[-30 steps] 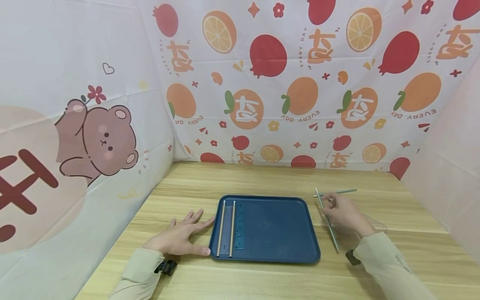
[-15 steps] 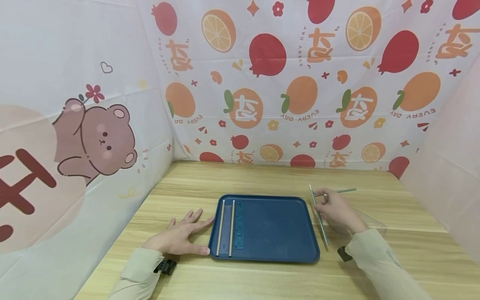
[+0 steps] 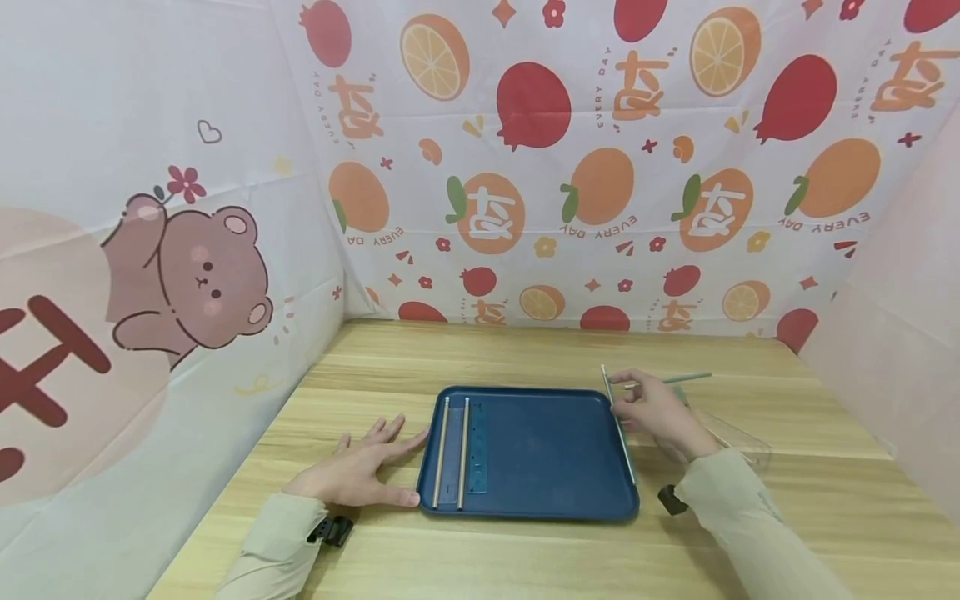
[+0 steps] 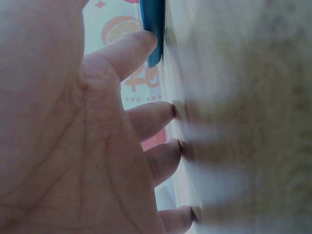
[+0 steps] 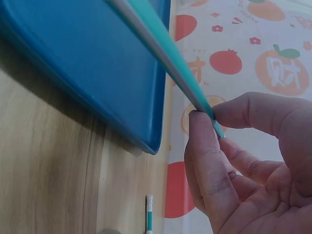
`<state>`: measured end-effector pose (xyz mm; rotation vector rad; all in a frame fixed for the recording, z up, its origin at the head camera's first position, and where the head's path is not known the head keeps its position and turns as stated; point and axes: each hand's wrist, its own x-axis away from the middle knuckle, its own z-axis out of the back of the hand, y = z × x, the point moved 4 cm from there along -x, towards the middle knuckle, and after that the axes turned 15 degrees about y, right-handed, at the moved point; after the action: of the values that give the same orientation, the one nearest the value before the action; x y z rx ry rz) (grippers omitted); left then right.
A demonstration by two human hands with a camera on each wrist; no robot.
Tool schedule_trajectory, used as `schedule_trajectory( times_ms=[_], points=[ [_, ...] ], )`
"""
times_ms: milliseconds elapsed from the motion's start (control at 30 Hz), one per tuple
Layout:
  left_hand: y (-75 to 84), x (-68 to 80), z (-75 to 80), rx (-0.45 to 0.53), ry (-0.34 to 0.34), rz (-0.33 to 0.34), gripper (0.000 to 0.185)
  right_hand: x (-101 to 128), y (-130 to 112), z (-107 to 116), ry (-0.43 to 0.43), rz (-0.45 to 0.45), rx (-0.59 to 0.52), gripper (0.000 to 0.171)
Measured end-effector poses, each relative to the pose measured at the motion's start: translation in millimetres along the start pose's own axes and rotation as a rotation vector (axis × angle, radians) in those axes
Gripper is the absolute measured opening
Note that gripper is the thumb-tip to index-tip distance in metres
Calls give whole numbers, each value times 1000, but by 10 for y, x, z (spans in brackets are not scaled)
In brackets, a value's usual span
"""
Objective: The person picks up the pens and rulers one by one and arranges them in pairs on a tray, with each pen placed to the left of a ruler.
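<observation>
Grip (image 5: 207, 116) pinches green ruler (image 5: 165, 48) over tray (image 5: 87, 58)

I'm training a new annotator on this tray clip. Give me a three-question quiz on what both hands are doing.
1. True or false: the right hand pinches a thin green stick.
2. How many sticks lie in the blue tray at its left side?
3. The left hand is: A) flat on the table, fingers touching the tray's edge; B) lifting the tray; C) holding a stick.

Key: 1 true; 2 two; 3 A.
</observation>
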<state>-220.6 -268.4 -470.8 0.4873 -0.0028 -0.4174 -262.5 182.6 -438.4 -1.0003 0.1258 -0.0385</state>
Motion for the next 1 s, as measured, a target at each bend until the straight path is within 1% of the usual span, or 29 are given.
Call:
schedule_trajectory(
  times_ms=[100,267,600,867,1000],
  points=[
    [-7,3,-2,4,1,2,98,-4,-8,-45,-3,-21,-13,53],
    [-17,11,-7,4,-4,7,98,-25,-35,-122,-17,-34,-6,54],
    [-5,-9,0,8,-9,6,97,-58,-149,-275,-36,13,21,53],
    [-7,-15,-7,3,-10,7,98,-75,-219,-430,-42,38,-5,52],
    [0,-13,-7,7,-10,9,98,-79,-240,-488,-48,43,-2,52]
  ],
)
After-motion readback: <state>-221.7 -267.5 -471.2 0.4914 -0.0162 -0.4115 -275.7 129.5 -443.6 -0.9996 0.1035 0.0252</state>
